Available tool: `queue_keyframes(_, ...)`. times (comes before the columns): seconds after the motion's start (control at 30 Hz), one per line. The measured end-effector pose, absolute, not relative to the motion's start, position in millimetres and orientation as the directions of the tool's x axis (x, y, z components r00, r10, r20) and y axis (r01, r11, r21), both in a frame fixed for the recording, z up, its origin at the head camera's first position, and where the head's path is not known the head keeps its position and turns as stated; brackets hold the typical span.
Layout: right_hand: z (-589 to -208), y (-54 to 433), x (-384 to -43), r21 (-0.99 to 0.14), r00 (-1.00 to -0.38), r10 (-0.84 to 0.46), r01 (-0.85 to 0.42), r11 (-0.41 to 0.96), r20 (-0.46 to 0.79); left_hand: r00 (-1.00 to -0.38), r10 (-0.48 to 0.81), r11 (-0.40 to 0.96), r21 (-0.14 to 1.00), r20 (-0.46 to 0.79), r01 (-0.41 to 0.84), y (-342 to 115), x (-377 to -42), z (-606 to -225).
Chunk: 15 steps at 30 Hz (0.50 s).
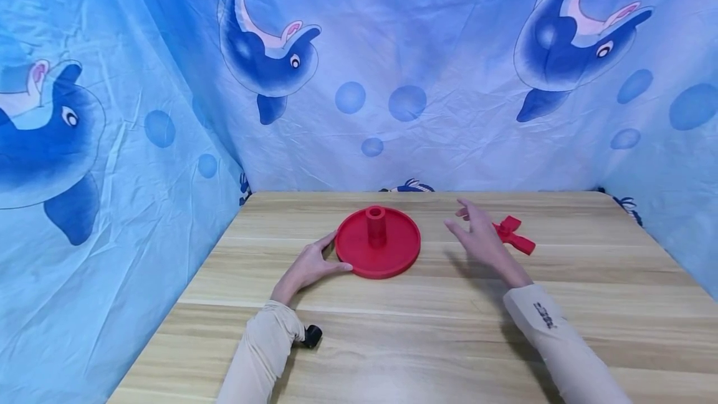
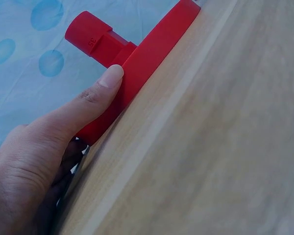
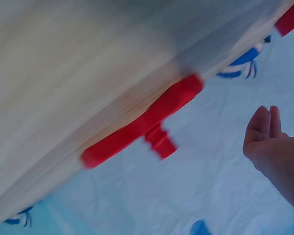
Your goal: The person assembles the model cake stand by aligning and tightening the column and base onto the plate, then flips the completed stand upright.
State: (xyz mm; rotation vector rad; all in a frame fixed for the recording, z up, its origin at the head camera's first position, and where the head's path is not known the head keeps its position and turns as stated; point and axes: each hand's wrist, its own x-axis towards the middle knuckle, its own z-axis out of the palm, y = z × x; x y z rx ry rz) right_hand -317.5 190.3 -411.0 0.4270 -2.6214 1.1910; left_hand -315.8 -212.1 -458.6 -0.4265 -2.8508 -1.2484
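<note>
"Looking at the head view from my end, I count two hands over one table [image 1: 404,335]. The left hand [image 1: 311,264] reaches forward, thumb and fingers clamped on the near-left rim of one red tray [image 1: 356,259], which sits flat with one upright post [image 1: 376,229]."

"And the right?"

"The right hand [image 1: 483,239] is in the air right of the tray, thumb and fingers apart, partly covering one red propeller-shaped piece [image 1: 519,242]. Behind, I count three large dolphins [image 1: 561,48] on the cloth [image 1: 449,154]."

"Left wrist view?"

"I see one thumb [image 2: 95,100] pressed against the tray's edge, the post beyond it. The other fingers' hold is hidden there."

"Right wrist?"

"Upside down for me: bent fingers [image 3: 258,125] close together, clear of one knobbed red piece against the table. A second red edge is cut off at the corner; I can't tell whose."
</note>
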Motion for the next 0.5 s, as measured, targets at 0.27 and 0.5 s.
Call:
queue_keyframes(0.27,-411,229,-306,-0.695,-0.944,-0.123,-0.309,0.649,0.305,-0.963,0.249,0.651,0.718,0.102,0.245,-214,-314,-459)
queue_keyframes(0.5,-416,259,-301,-0.641,-0.934,-0.117,-0.320,0.698,0.338,-0.958,0.262,0.641,0.721,0.116,0.263,-213,-316,-458)
